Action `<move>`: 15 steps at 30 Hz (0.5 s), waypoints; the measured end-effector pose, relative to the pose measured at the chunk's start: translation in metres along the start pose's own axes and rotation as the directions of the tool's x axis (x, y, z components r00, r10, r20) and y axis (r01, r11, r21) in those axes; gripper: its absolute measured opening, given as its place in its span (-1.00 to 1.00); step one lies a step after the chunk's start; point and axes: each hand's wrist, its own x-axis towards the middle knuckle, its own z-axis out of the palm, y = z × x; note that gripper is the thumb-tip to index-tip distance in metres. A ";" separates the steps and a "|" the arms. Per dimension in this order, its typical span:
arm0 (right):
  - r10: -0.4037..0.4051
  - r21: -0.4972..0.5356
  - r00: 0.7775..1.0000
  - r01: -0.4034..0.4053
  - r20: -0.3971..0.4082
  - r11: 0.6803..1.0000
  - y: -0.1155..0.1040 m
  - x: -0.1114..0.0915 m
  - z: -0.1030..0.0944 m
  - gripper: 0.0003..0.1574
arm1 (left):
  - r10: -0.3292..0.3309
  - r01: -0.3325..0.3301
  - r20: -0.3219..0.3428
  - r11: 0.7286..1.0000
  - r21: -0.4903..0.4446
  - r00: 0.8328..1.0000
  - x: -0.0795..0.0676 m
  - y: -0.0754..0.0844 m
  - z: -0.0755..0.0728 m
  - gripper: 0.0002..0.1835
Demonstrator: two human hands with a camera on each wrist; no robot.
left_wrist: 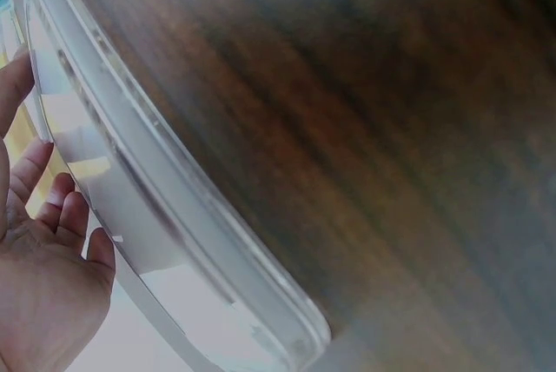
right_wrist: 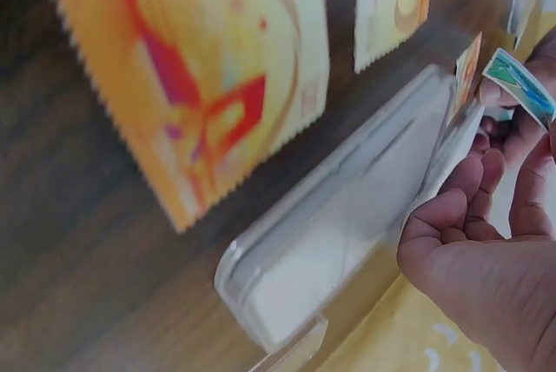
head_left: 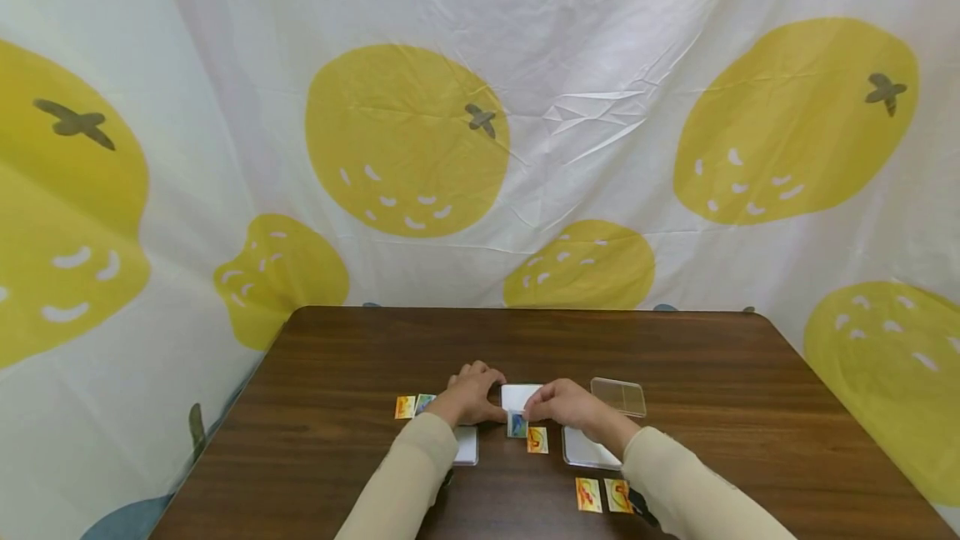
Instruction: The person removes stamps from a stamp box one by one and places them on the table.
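My right hand (head_left: 566, 405) pinches a small blue-green stamp (head_left: 517, 426) by its edge at the middle of the table. In the right wrist view the stamp (right_wrist: 519, 85) is tilted up between the two hands. My left hand (head_left: 471, 394) is spread at the left side of a flat white-filled case (head_left: 520, 396), thumb and fingers apart. Its thumb comes close to the stamp's left edge. An orange stamp (head_left: 537, 440) lies just below and right of the held one.
An orange stamp (head_left: 405, 407) and a blue-green stamp (head_left: 424, 402) lie left of my left hand. One clear case (head_left: 467, 446) sits by the left forearm, another (head_left: 588, 448) by the right. A clear lid (head_left: 618, 397) lies behind the right wrist. Two orange stamps (head_left: 588, 495) lie in front.
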 end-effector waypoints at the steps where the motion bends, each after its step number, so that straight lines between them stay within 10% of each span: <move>1: -0.001 -0.001 1.000 0.001 0.010 1.000 0.000 0.000 0.001 -0.85 | 0.002 -0.002 -0.001 1.000 0.006 1.000 0.000 0.000 0.000 -0.42; 15: -0.085 -0.041 0.996 0.085 0.005 0.996 0.000 -0.001 0.010 -0.87 | 0.009 -0.009 -0.009 1.000 -0.004 1.000 0.000 -0.002 0.001 -0.42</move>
